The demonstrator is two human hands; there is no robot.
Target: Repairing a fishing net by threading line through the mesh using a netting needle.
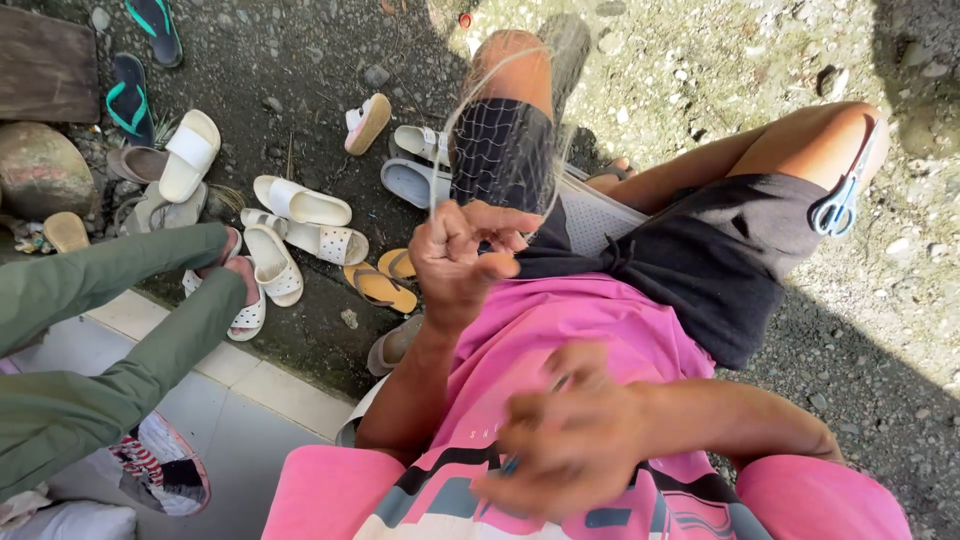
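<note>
Netting: fine, pale mesh [500, 150] draped over the person's raised knee, its small diamond openings showing clearly against the dark shorts [720, 260]; loose strands run up from it and down toward the left hand.
Left hand: left hand [455, 262] raised in front of the knee, fingers curled and pinched on the thin strands of the mesh, pulling them taut.
Right hand: right hand [570, 435] low against the pink shirt [560, 330], blurred with motion; fingers look closed around something small with a hint of blue at the fingertips, but what it is I cannot tell.
Scissors: blue-handled scissors [838, 205] resting on the other knee, well apart from both hands.
Doing the step well: judging by the grip, the line wants steady tension from the left hand so each mesh opening stays even; the right hand should work close to the pinch point, and the knee serves as a firm form to keep the net spread.
Look of the mesh: translucent, nearly colourless, very thin thread, likely to tangle and hard to see against the gravel ground [700, 70].
Surroundings: sandals and slippers [300, 205] scattered on the dark ground; another person's green-trousered legs [110, 320] at the left, above a pale tiled step [260, 390].
</note>
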